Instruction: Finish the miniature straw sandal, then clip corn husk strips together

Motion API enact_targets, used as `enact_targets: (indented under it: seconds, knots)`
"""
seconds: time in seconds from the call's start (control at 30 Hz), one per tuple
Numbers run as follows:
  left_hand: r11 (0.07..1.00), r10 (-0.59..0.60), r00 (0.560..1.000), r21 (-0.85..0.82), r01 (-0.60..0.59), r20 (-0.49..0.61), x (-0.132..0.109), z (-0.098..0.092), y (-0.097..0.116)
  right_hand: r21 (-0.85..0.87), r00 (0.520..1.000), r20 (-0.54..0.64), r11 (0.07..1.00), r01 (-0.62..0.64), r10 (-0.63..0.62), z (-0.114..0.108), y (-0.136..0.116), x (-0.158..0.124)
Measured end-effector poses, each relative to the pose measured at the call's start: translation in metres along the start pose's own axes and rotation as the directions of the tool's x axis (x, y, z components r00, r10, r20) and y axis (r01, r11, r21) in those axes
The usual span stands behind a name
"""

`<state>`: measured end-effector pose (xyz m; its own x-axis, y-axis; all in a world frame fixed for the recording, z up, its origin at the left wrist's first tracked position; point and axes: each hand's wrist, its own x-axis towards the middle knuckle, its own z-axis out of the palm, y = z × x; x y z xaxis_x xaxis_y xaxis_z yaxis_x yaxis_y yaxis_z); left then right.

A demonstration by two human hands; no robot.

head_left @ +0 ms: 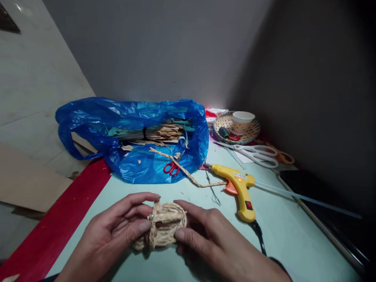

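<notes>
Mint tabletop (293, 243), left hand (114, 231), right hand (211, 239), fingers (138, 226) pinching straw coil (169, 223)

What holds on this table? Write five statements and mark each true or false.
1. The left hand and right hand both hold the woven piece. True.
2. The glue gun is in the right hand. False: it lies on the table, beyond that hand and apart from it.
3. The red scissors lie at the blue bag. True.
4. The cup stands on the bare table. False: it stands in the tray.
5. A braid runs from the bag toward the glue gun. True.
</notes>
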<state>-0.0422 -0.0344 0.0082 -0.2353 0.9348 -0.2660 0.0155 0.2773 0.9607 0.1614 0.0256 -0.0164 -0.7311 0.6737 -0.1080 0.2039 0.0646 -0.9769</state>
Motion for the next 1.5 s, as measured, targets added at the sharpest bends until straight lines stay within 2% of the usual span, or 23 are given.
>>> enact_targets:
  seconds: [0.07,0.17,0.27,0.33,0.43,0.53,0.83,1.0,1.1,1.23,1.37,1.5]
  knots:
    - [0.999,-0.044,0.998,-0.022,0.045,0.041,0.002,0.0,0.001,-0.27,0.997,-0.079,0.963,0.005,-0.028,-0.003,-0.004,-0.006]
    - [0.995,-0.079,0.99,-0.054,0.086,0.121,0.006,-0.001,-0.001,-0.421,0.988,-0.136,0.907,0.015,-0.079,-0.008,-0.006,-0.011]
    - [0.988,-0.079,0.977,-0.111,0.103,0.198,0.008,-0.002,-0.006,-0.468,0.977,-0.163,0.882,0.045,-0.136,-0.014,-0.006,-0.01]
    - [0.983,-0.086,0.968,-0.136,0.12,0.236,0.009,-0.002,-0.007,-0.474,0.957,-0.178,0.873,0.119,-0.227,-0.017,-0.008,-0.009]
    - [0.985,-0.098,0.956,-0.112,0.133,0.277,0.008,-0.002,-0.007,-0.476,0.899,-0.177,0.834,0.278,-0.4,-0.019,-0.014,-0.009]
    - [0.987,-0.106,0.945,-0.086,0.139,0.311,0.007,-0.001,-0.007,-0.47,0.859,-0.152,0.8,0.373,-0.489,-0.016,-0.018,-0.011]
    - [0.981,-0.153,0.928,-0.063,0.185,0.34,0.002,0.007,-0.003,-0.41,0.85,-0.089,0.797,0.443,-0.519,-0.008,-0.02,-0.009]
    - [0.981,-0.181,0.941,-0.01,0.192,0.285,-0.004,0.014,0.001,-0.388,0.835,-0.077,0.788,0.478,-0.544,-0.007,-0.016,-0.01]
    - [0.985,-0.168,0.965,0.08,0.155,0.201,-0.007,0.019,0.001,-0.384,0.827,-0.074,0.781,0.492,-0.557,-0.006,-0.014,-0.01]
    - [0.975,-0.087,0.99,0.213,0.061,0.113,-0.01,0.021,-0.003,-0.379,0.829,-0.061,0.781,0.496,-0.556,-0.004,-0.012,-0.009]
    - [0.971,-0.001,0.992,0.238,-0.029,0.126,-0.01,0.018,-0.009,-0.395,0.841,-0.035,0.78,0.485,-0.541,-0.005,-0.014,-0.007]
    - [0.989,-0.028,0.983,0.149,0.001,0.179,-0.008,0.018,-0.012,-0.395,0.841,-0.04,0.782,0.482,-0.539,-0.005,-0.015,-0.008]
